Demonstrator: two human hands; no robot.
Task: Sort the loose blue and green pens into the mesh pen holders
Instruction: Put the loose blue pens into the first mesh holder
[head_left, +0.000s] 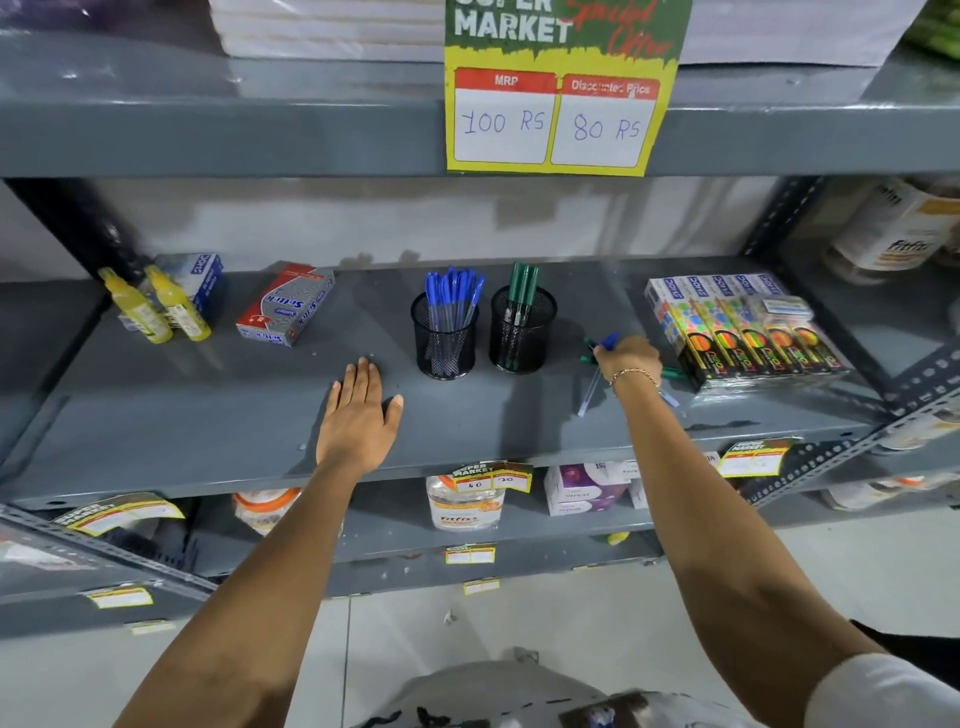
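Two black mesh pen holders stand mid-shelf. The left holder (444, 338) carries several blue pens (453, 291); the right holder (522, 332) carries green pens (523, 283). Right of them lie the loose pens (592, 387), blue-capped and green-capped, partly hidden under my right hand (628, 358). That hand is closed around a blue-capped pen (608, 341) whose cap sticks out past the fingers. My left hand (358, 410) rests flat on the shelf, fingers spread, holding nothing, just left of the blue pens' holder.
The grey metal shelf (208, 415) also carries two yellow bottles (156, 306), a red-and-grey box (285, 304) and a blue box at left, and wrapped colourful boxes (748, 332) at right, close to the loose pens. A price sign (556, 119) hangs from the shelf above.
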